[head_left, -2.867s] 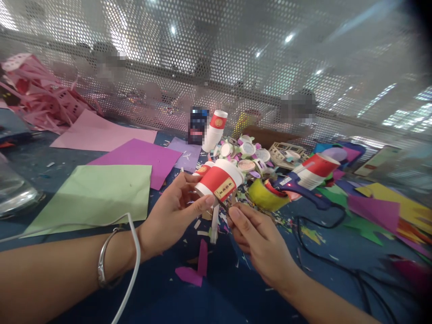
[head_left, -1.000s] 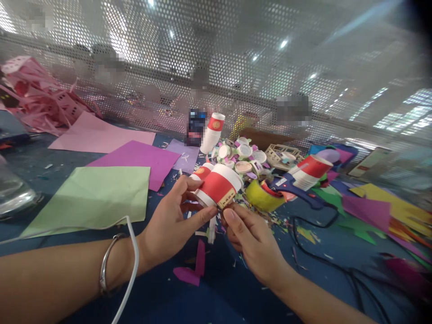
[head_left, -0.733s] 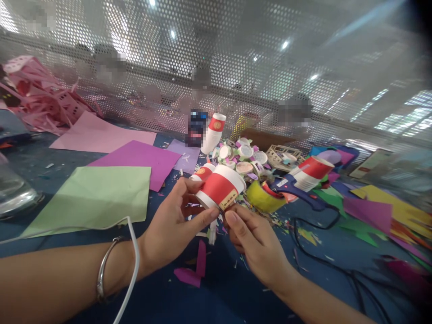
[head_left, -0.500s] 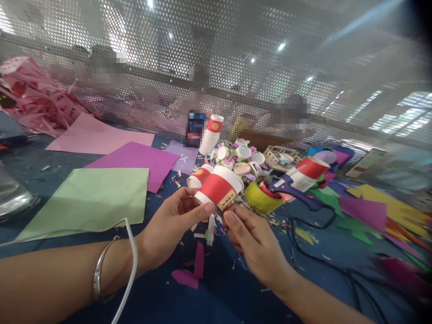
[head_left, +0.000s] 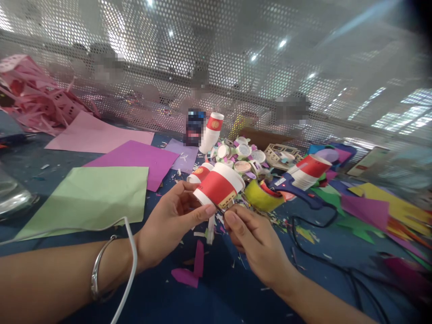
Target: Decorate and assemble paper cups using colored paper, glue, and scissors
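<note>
My left hand (head_left: 168,222) grips a red and white paper cup (head_left: 218,185) tilted on its side just above the blue table (head_left: 209,297); thumb and fingers wrap its base. My right hand (head_left: 253,240) pinches a small thin piece at the cup's lower edge, beside its gold label; the piece is mostly hidden by my fingers. A second small red cup (head_left: 200,173) lies right behind the held one. A silver bangle (head_left: 96,274) is on my left wrist, and a white cable (head_left: 130,265) crosses that forearm.
Green (head_left: 84,198), purple (head_left: 135,159) and pink (head_left: 97,137) paper sheets lie at left. A yellow tape roll (head_left: 261,195), a blue glue gun (head_left: 297,191) with black cord, another cup (head_left: 308,171), a standing cup stack (head_left: 211,132), round lids and paper scraps crowd the right. A perforated screen stands behind.
The cup has turned slightly in my left hand and sits a little lower; my right fingers stay pinched at its lower edge. The view shifted a bit.
</note>
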Tool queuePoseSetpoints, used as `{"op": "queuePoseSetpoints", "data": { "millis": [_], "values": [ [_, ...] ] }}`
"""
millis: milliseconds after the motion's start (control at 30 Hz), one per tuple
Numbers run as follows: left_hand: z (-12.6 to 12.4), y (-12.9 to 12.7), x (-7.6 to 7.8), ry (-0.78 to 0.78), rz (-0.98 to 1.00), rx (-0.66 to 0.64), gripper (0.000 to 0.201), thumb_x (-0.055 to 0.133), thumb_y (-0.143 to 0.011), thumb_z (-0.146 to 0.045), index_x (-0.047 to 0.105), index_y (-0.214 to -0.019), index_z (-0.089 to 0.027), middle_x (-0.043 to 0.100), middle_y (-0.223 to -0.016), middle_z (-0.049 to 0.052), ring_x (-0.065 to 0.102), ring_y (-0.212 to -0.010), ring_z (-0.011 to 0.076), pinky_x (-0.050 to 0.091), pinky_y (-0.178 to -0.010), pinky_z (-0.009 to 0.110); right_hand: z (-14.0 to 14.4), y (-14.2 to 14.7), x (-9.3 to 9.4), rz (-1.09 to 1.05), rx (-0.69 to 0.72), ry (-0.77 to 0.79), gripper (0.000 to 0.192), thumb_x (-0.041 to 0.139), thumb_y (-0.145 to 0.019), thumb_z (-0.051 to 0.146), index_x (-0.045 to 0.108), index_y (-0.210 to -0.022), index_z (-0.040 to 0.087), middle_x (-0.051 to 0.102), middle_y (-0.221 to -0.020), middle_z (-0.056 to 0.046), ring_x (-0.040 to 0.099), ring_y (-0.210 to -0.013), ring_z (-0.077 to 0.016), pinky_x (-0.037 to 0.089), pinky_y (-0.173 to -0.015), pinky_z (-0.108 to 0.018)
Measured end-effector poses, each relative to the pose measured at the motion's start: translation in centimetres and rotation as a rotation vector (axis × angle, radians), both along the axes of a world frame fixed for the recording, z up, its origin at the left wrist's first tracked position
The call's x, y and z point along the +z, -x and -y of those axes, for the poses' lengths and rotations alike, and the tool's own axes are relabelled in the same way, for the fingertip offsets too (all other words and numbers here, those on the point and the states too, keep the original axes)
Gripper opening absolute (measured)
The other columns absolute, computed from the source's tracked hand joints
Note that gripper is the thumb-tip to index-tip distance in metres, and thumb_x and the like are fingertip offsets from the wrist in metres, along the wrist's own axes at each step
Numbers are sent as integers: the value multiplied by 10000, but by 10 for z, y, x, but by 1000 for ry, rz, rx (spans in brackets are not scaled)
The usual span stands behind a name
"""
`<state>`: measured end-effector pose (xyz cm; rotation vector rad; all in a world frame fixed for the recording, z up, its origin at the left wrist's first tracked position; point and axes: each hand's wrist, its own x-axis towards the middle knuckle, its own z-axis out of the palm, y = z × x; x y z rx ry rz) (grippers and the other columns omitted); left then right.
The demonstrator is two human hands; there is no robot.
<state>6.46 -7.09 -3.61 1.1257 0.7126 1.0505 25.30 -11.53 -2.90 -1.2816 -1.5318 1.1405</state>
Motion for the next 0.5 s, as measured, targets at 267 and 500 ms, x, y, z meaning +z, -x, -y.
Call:
{"op": "queuePoseSetpoints", "data": {
  "millis": [267,500],
  "values": [
    [-6,0,1,-61,-24,-19,453,801,-779,-316,504,-1101,-204,708,-1003,74,687,-909,212,536,-816,363,-1,-1,-3,-38,8,39,440,528,-980,584,475,-740,220,234,-574,90,190,-466,-74,125,-415,-237],
    [-8,0,-1,-100,-41,-23,403,796,-782,-308,516,-1054,-208,722,-997,70,697,-906,204,551,-818,354,-1,0,-3,-67,14,83,454,531,-975,601,483,-747,211,226,-560,101,169,-456,-62,111,-407,-224]
  ]
}}
